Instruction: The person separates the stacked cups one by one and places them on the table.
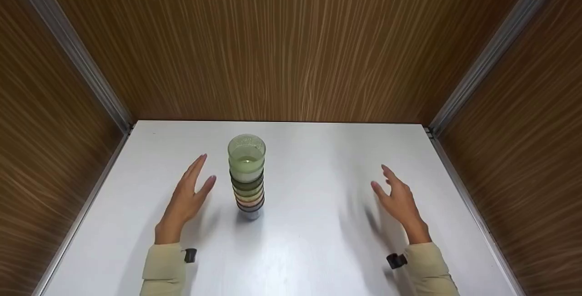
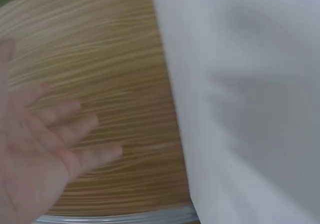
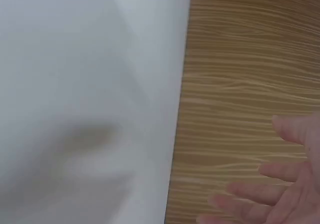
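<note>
A tall stack of nested cups stands upright on the white table, left of the middle. The top cup is clear pale green; darker green, yellow, pinkish and grey bands show below it. To the left of the stack, my left hand is held over the table with fingers extended and thumb apart, touching nothing. My right hand hovers on the right side, well away from the cups, its fingers spread and holding nothing. Both wrist views show the palms, the left hand and the right hand, against wood-grain panel.
The white table is bounded at the back by a wood-grain wall. Similar panels rise at left and right, with grey metal strips along the corners. Each sleeve has a small black device at the cuff.
</note>
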A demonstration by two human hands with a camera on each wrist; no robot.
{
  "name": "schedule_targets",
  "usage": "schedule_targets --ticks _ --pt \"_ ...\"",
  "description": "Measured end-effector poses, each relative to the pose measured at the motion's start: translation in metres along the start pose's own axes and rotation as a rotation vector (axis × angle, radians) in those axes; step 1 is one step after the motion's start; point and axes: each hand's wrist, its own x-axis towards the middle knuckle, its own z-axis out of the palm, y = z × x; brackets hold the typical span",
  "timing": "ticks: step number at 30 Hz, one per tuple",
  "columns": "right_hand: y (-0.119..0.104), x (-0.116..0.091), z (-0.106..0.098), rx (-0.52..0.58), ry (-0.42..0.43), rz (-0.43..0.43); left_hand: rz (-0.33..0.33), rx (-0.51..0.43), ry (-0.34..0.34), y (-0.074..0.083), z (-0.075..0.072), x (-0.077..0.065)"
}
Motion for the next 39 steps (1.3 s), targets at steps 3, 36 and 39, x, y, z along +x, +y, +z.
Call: schedule_targets --ticks 3,36,39 --pt "-0.012 0.004 0.002 0.122 0.025 -0.012 0.078 -0.169 0.031 0.017 -0.005 0.005" --pt "-0.145 0.047 0.048 0.475 -0.121 -0.224 0.2 -0.366 -0.052 0.071 0.012 0.029" --pt "-0.161 0.05 0.05 0.526 -0.156 -0.232 0.179 -0.379 -0.042 0.07 0.014 0.029"
